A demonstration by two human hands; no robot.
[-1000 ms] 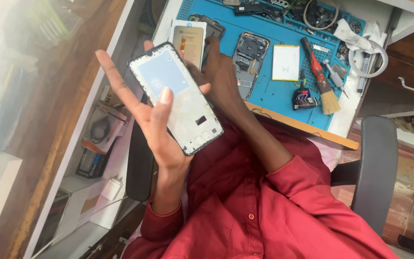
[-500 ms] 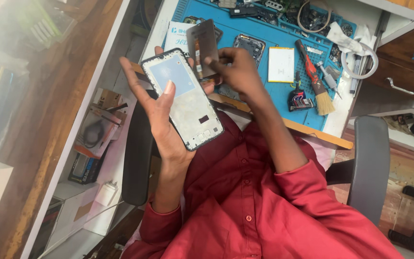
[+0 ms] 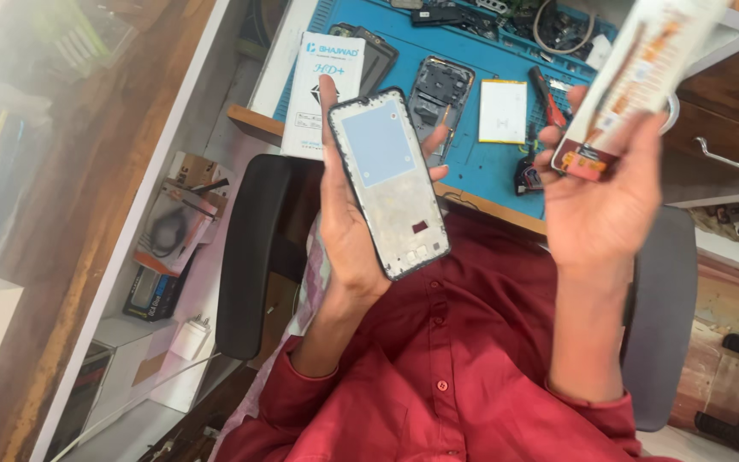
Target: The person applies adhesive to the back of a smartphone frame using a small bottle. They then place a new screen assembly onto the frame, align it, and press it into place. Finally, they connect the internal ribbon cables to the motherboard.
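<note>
Blue work mat (image 3: 506, 162) behind; left hand (image 3: 352, 231) fingers around phone frame (image 3: 391, 184), right hand (image 3: 605, 205) clamping tube (image 3: 635, 77).

The person wears a dark red shirt (image 3: 472, 376) with long sleeves that end in cuffs at the forearms. A row of small matching buttons (image 3: 440, 386) runs down its front. Both hands are bare, without rings or a watch.
</note>
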